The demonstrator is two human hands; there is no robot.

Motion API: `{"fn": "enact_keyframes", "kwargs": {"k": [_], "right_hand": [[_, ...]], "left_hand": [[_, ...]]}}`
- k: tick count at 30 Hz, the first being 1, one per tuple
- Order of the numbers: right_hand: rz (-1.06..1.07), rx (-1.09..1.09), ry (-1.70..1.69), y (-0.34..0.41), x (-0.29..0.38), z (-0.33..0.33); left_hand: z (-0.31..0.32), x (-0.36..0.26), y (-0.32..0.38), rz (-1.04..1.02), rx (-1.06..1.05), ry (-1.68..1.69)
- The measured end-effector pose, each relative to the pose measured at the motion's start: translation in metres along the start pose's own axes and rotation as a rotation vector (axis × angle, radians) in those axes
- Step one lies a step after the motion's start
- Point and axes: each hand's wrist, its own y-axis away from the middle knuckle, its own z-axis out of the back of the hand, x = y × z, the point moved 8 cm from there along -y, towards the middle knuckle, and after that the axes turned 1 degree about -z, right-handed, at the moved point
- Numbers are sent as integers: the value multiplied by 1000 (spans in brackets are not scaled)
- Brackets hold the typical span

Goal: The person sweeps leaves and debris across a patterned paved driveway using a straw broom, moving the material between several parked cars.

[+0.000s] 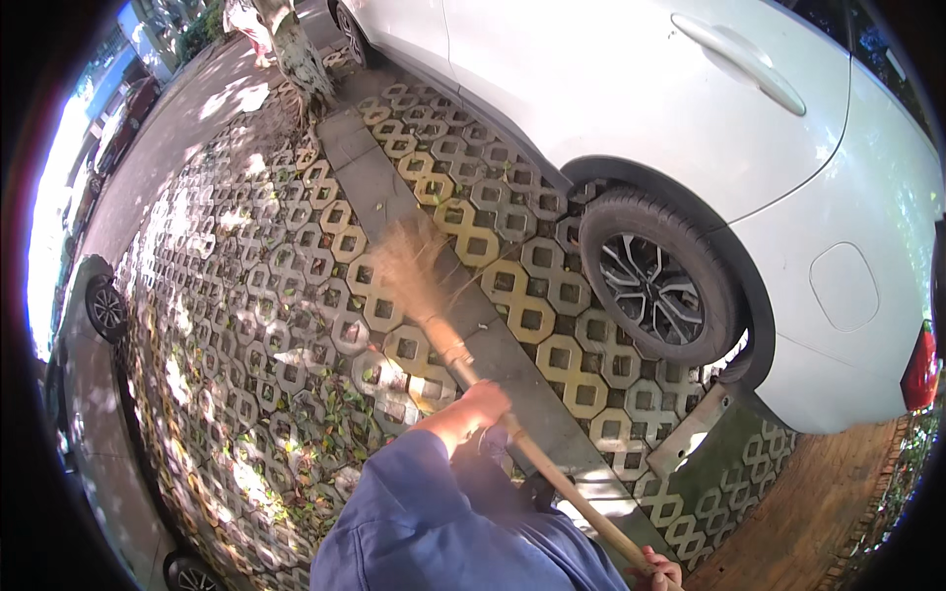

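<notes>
A straw broom with a wooden handle [550,473] crosses in front of me at a slant. My left hand [484,405] is wrapped around the middle of the handle, its blue sleeve reaching in from below. Near the handle's end, at the picture's bottom edge, my right hand [656,570] grips it and is partly cut off. The broom's bristles [410,266] are blurred, over a grey paved strip [517,362] and the perforated pavers beside it. Whether they touch the ground cannot be told. Fallen leaves [336,414] lie on the pavers to the left of my left hand.
A white car [532,89] stands close on the right, its rear wheel [654,284] beside the pavers. Behind that wheel is a low wheel stop [691,436]. A tree trunk [295,59] rises ahead, with a person [251,29] beyond it. Another car [103,421] is at left.
</notes>
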Motion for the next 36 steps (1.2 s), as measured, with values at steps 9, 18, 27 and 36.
{"fn": "enact_keyframes", "kwargs": {"k": [9, 18, 27, 36], "right_hand": [[-217, -56, -171, -35, -52, -8], [-102, 11, -250, -79, -64, 34], [126, -202, -321, -93, -50, 72], [364, -572, -444, -61, -24, 180]], "left_hand": [[-73, 35, 121, 362, 287, 244], [-57, 19, 130, 380, 89, 220], [-61, 0, 104, 333, 79, 188], [-5, -33, 47, 153, -137, 104]]}}
